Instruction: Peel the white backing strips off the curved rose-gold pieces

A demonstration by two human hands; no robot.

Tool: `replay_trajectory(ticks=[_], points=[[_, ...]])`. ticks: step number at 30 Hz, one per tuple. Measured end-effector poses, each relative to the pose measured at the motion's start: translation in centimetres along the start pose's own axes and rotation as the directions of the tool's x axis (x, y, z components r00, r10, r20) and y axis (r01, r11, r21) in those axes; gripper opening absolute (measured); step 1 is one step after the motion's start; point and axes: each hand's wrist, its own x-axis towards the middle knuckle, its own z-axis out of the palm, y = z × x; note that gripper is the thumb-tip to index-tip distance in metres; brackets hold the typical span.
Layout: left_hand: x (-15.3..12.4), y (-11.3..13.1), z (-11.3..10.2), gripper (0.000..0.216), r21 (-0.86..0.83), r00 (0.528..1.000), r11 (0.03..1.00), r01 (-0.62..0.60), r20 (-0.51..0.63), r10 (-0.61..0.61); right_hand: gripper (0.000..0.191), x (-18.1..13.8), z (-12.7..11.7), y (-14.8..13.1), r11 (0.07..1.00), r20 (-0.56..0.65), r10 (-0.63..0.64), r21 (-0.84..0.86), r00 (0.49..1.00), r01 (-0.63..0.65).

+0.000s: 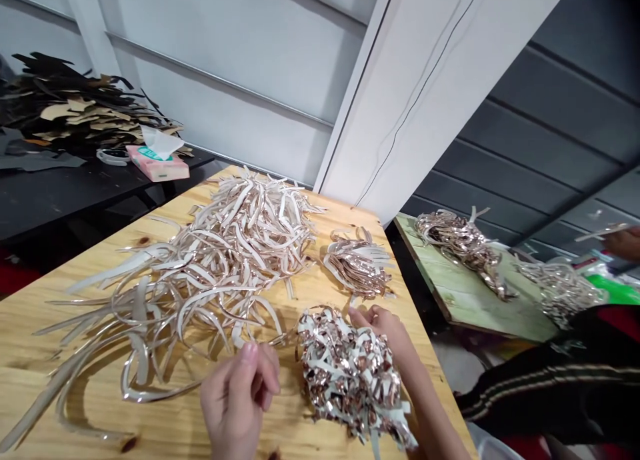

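Note:
A bunched, knotted piece of shiny rose-gold and white strips (350, 373) lies at the front right of the wooden table. My right hand (383, 327) is closed at its far edge, with a short white strip end (354, 303) showing at the fingertips. My left hand (241, 390) is curled shut, thumb on top, just left of the knotted piece; what is in its fingers, if anything, is hidden. Loose metallic strips (235, 247) form a large tangled heap beyond and left of that hand. A smaller neat bundle of strips (357, 265) rests behind the knotted piece.
On a dark table at left are a pile of dark and tan scraps (80, 113) and a pink tissue box (159, 165). At right, a greenish board (450, 280) bears more metallic strips (460, 243). Another person's hand (625, 242) and dark-clothed body (555, 380) are there.

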Motion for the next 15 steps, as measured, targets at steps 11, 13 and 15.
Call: replay_trajectory(ticks=[11,13,15], points=[[-0.3,0.3,0.9,0.064,0.058,0.994,0.993,0.102,-0.037,-0.100,0.020,-3.5,-3.6,0.1,0.968,-0.012,-0.249,0.028,0.968,0.250],[-0.5,0.3,1.0,0.064,0.061,0.995,0.993,0.100,-0.033,-0.099,0.027,-5.3,-5.1,0.6,0.952,-0.129,-0.271,0.111,0.954,0.285],[-0.7,0.3,1.1,0.064,0.082,0.996,0.992,0.091,-0.020,-0.090,0.030,-6.5,-6.2,1.1,0.924,-0.298,-0.264,0.193,0.917,0.329]])
